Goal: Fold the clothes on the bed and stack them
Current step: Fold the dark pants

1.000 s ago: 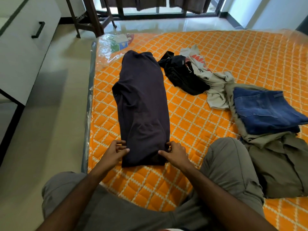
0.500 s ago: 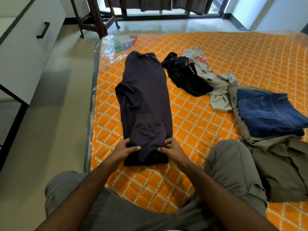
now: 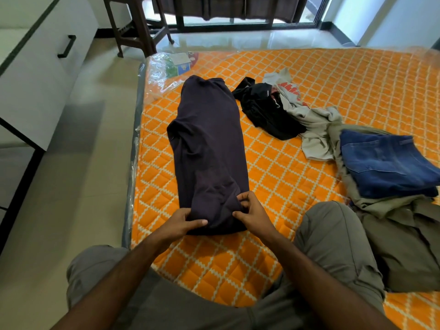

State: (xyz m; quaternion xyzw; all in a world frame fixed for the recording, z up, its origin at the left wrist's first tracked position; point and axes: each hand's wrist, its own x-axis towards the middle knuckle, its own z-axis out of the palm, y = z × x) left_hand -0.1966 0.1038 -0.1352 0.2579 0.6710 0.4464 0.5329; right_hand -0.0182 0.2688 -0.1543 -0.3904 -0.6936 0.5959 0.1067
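A dark purple garment, folded into a long narrow strip, lies lengthwise on the orange quilted bed. My left hand grips its near left corner, thumb on top of the cloth. My right hand pinches the near right corner, fingers curled into the fabric. To the right sits a stack: folded blue jeans on top of olive-green clothes. A crumpled black garment and a crumpled grey shirt with red print lie in the middle of the bed.
My knees in grey trousers rest at the bed's near edge. A white cabinet stands to the left across bare floor. A dark wooden chair and a window are beyond the bed. Clear plastic wrap covers the far-left corner.
Both hands have closed in from beside the garment's near end onto its corners and taken hold of the cloth, bunching it slightly.
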